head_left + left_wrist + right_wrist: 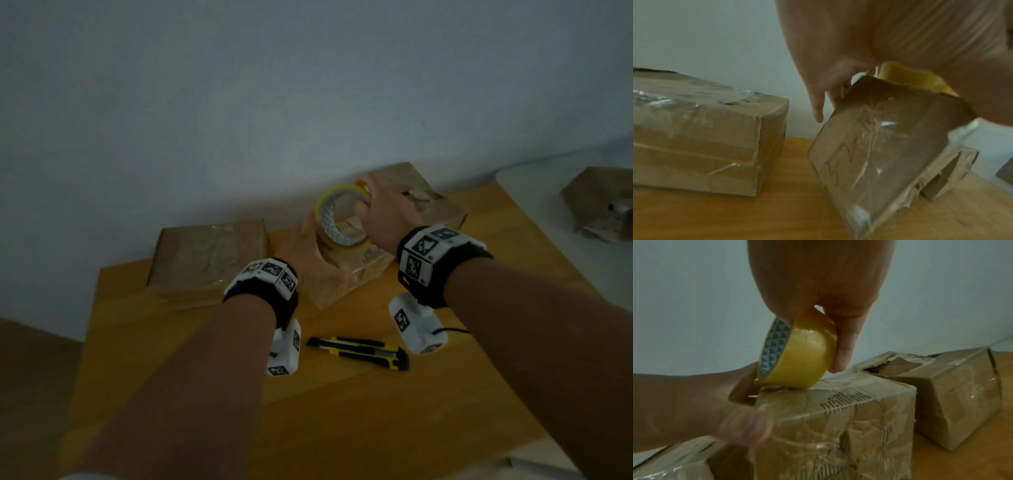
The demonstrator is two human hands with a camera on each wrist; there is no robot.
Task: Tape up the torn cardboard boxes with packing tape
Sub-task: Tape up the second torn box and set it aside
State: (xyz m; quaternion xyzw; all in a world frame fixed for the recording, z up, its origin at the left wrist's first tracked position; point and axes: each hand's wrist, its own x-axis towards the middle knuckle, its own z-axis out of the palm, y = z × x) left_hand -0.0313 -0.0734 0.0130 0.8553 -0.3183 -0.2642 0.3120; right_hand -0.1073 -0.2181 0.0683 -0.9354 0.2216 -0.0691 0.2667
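A yellow packing tape roll [342, 217] stands on edge on top of the middle cardboard box [356, 274], which has printed lettering and clear tape on its faces. My right hand [378, 207] grips the roll from above; in the right wrist view the fingers [844, 345] lie down its side and the roll [801, 356] touches the box top [838, 402]. My left hand [308, 253] grips the box's left end, thumb [744, 425] on the near face, fingers behind. A torn box [428, 202] with a ragged hole on top sits behind to the right.
A flatter, taped box [205, 260] lies at the left of the wooden table [445, 394]. A yellow-and-black utility knife [359, 353] lies in front of the boxes. More crumpled cardboard [599, 205] sits on a white surface at far right. A wall stands close behind.
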